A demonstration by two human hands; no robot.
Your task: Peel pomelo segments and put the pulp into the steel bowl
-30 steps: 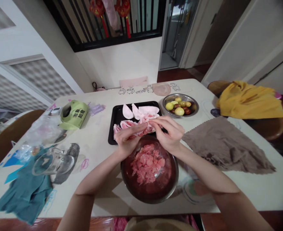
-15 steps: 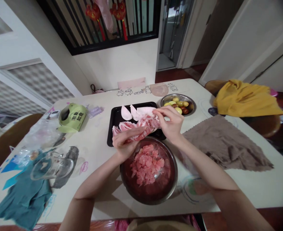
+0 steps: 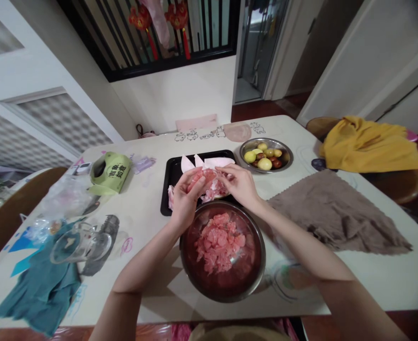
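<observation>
My left hand (image 3: 184, 201) holds a pink pomelo segment (image 3: 196, 182) between thumb and fingers, above the far rim of a metal bowl (image 3: 258, 265). At the same piece, the fingers of my right hand (image 3: 242, 187) are pinched on its right side, with pale membrane beneath them. Loose pink pomelo pulp (image 3: 220, 244) is heaped inside the bowl. Behind the hands, a black tray (image 3: 172, 173) carries thick pale peel wedges (image 3: 219, 161) and leftover membranes (image 3: 214, 192), partly hidden by my fingers.
Beyond the tray stands a metal dish (image 3: 290, 160) of small yellow-green and brown fruits. A brown cloth (image 3: 340, 213) lies on the right. Leftward are a glass pitcher (image 3: 88, 244), a teal cloth (image 3: 40, 289), a green box (image 3: 111, 173) and a clear plastic bag (image 3: 67, 196).
The long strip of pink flesh and membrane stretched between my hands is lowered onto the tray. My hands have come closer together around a segment, the left fingers now raised and curled.
</observation>
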